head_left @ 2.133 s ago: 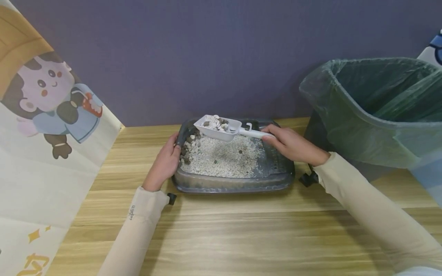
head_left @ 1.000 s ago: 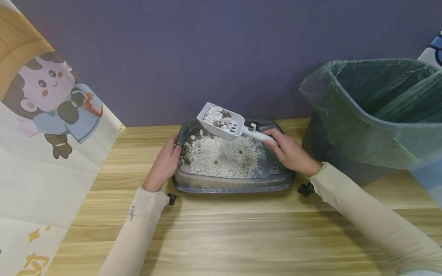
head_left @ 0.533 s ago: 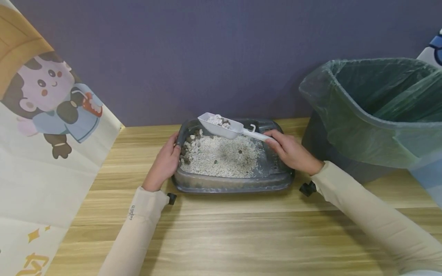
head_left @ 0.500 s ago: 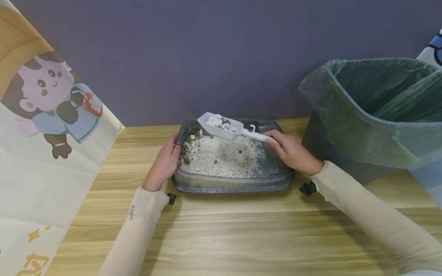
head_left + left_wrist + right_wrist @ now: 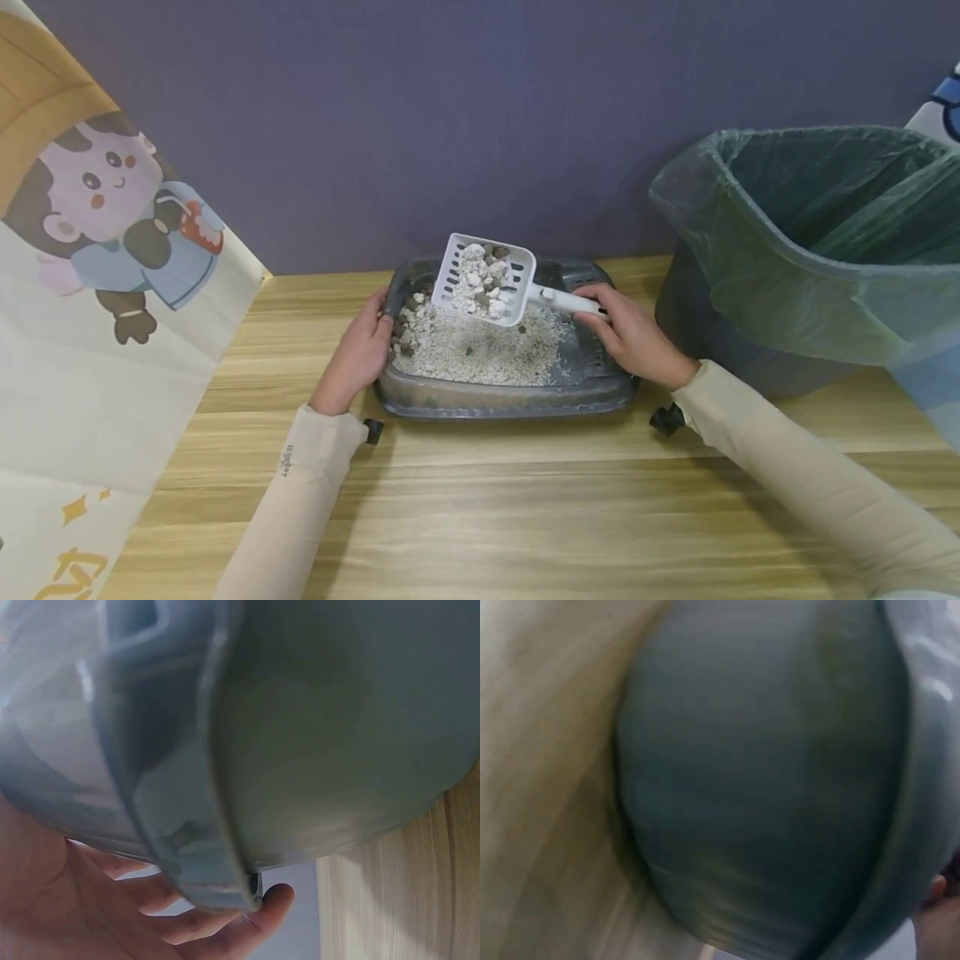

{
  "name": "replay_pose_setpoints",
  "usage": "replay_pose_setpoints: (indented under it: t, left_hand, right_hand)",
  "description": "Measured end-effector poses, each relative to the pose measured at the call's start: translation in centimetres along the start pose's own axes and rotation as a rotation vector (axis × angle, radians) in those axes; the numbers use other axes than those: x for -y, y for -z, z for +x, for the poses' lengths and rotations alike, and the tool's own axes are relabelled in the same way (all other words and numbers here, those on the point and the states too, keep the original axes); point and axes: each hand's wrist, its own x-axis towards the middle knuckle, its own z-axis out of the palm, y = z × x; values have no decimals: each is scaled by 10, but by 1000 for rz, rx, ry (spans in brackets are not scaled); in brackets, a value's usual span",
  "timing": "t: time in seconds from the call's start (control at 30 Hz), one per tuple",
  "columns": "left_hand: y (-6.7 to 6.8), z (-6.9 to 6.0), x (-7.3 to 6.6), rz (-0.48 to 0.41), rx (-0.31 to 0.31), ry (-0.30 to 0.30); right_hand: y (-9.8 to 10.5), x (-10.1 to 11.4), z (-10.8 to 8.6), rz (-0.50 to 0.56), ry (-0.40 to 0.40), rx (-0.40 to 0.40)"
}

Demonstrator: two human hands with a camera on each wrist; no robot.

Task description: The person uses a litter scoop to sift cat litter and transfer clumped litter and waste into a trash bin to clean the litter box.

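In the head view a grey litter box holds pale pellet litter, with darker clumps along its left side. My left hand grips the box's left rim; in the left wrist view its fingers curl beneath the lip. My right hand holds a white slotted litter scoop by its handle. The scoop hangs above the box, its bowl tipped toward the camera and loaded with white and brown clumps. The right wrist view is blurred and mostly shows the box's outer wall.
A grey bin lined with a green translucent bag stands right of the box. Behind is a purple-grey wall; a cartoon-printed panel borders the left. Everything rests on a wood-grain surface.
The scoop rises slightly, then tilts back and forth; its bowl now faces the camera more, showing slots and clumps. My left hand and the box have stayed put.
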Motion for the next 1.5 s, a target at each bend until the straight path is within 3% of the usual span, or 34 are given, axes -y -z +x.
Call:
replay_pose_setpoints:
  t: [0.3,0.77,1.3,1.5]
  left_hand:
    - [0,1,-1,7,-8,-12]
    - [0,2,-1,-2,-4,-13]
    - [-1,1,2,-6,4,-7]
    - [-1,2,3,-6,2,-13]
  right_hand:
    - [-4,-1,-2,12,-1,-64]
    - [9,7,-1,25,-36,34]
    - [24,9,2,-7,-15,83]
    - [21,8,1,-26,9,61]
